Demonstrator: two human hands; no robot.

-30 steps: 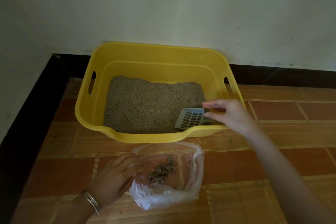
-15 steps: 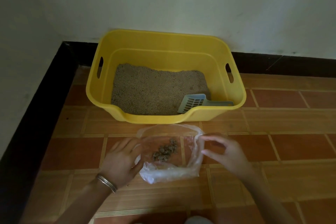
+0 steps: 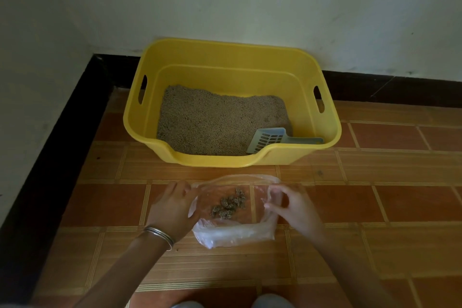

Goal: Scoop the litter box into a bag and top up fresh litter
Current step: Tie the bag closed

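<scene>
Tiled floor (image 3: pixel 375 207) in orange-brown, meeting a white wall (image 3: pixel 225 7) along a black skirting band (image 3: pixel 62 132) that turns the corner at left. Nothing between the camera and the work; two pale shapes at the bottom edge, possibly knees, too cropped to tell.

Left hand (image 3: pixel 172 207) reaching in from lower left, palm down, fingers curled round the left rim of the clear plastic bag (image 3: pixel 235 235), closed on the film. Thin metal bangles (image 3: pixel 160 234) at that wrist. Right hand (image 3: pixel 295 205) coming from lower right, thumb and forefinger pinched on the bag's right rim, the other fingers loosely bent; some fingertips seen through the plastic. Bag mouth spread wide between the two hands, facing up, lying on the floor just in front of the box.

Inside the bag, a small heap of dark grey-brown clumps (image 3: pixel 228 204) near the middle, resting on the bottom film.

Yellow litter box (image 3: pixel 225 62) set against the wall, handle slots in both short sides, near wall dipped low in the middle. Beige granular litter (image 3: pixel 212 120) covering the bottom in a fairly even layer. Grey-blue slotted scoop (image 3: pixel 268 139) lying free at the near right corner, blade on the litter, handle pointing right against the wall of the box, held by neither hand.
</scene>
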